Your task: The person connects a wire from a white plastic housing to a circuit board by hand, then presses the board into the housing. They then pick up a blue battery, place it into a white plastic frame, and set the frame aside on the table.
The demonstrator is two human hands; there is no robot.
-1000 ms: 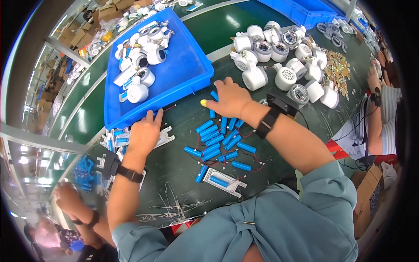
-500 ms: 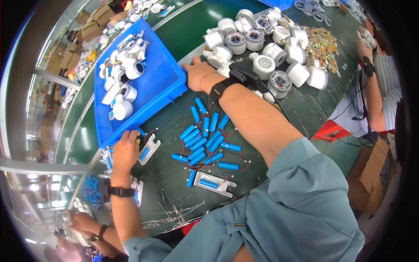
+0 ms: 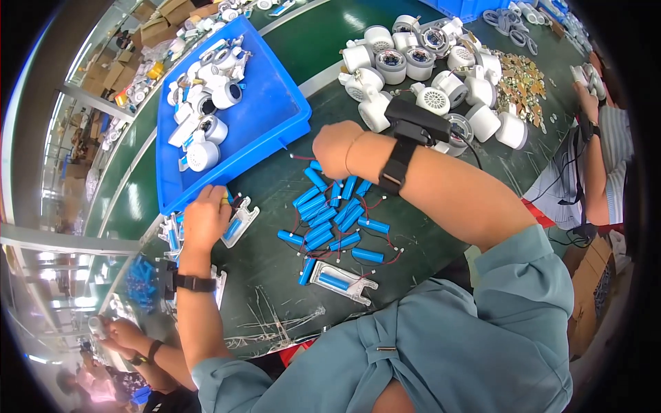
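My left hand is by the near corner of the blue tray, its fingers closed round something small with yellow and dark parts that I cannot make out. Beside it lies a white plastic housing with a blue battery cell inside. My right hand hangs over the far end of a pile of blue battery cells with thin red and black leads. Its fingers curl downward out of sight. Close to me lies another white housing holding a blue cell.
White round devices crowd the far right of the table, beside a heap of small brownish metal parts. The tray holds more white devices. Wire scraps lie near the front edge. Co-workers' hands show at right and lower left.
My right hand has come away from the tray's far corner, back toward me and over the cells. The left hand stays near the tray corner. The view has shifted slightly.
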